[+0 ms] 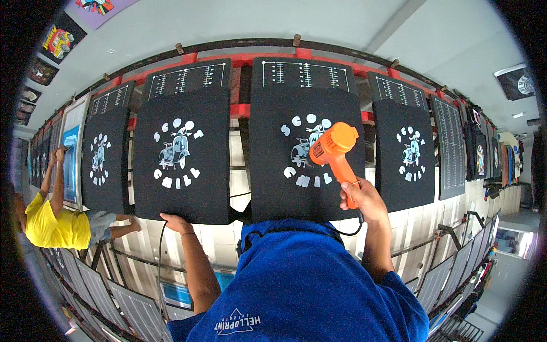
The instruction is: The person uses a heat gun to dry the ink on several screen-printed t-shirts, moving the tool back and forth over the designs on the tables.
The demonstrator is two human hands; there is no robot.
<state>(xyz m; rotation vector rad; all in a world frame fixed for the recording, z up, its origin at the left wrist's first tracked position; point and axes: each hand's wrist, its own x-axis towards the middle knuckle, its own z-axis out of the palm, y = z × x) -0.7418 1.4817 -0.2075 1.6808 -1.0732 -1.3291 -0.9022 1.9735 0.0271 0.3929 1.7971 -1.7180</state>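
My right hand (pixel 364 199) is wrapped round the handle of an orange heat gun (pixel 339 147). Its nozzle is over the print on a black T-shirt (pixel 273 199), which lies stretched on a printing board in front of me. That print shows a grey-blue scooter ringed by white letters, partly covered by the gun. To the left, my left hand (pixel 178 223) is at the near edge of another black T-shirt (pixel 182 199) with the same scooter print. A dark cord (pixel 160 251) hangs from its closed fingers.
More boards with printed black shirts, such as this T-shirt (pixel 403 171), line a red metal frame (pixel 242 109). At far left, a person in yellow (pixel 57 228) reaches to a blue screen frame (pixel 71 165). Behind me stands a second row of grey boards (pixel 134 302).
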